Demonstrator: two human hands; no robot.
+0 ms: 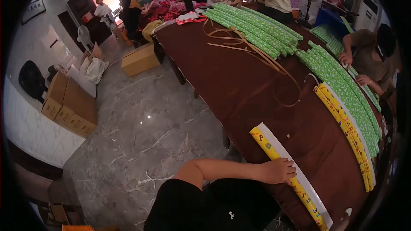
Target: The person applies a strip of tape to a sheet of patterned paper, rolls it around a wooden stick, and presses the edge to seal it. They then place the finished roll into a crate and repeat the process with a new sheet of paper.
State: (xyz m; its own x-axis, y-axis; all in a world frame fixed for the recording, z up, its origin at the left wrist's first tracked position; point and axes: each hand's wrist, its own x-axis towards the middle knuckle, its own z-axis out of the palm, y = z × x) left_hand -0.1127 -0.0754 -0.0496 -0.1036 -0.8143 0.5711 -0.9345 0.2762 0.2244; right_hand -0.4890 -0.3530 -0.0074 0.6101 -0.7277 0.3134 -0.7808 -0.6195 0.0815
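My left hand point(279, 171) reaches across and lies over a roll of yellow printed wrapping paper point(306, 196), its fingers curled round the roll. Letters and small coloured pictures cover the yellow side. A white strip of the paper point(276, 142) shows along the roll's right edge. At the bottom right edge of the view, part of my right hand point(341, 223) shows dark and indistinct near the roll's lower end. A small white thing point(348, 211) is beside it; what it is I cannot make out. The fingers of that hand are hidden.
The brown-covered table point(205, 68) carries green patterned rolls point(252, 30) and more yellow rolls point(346, 128) on the right. Tan ribbons point(239, 40) lie loose. A co-worker point(370, 55) handles green rolls at the far right; other people stand behind. Cardboard boxes point(141, 59) rest on the floor.
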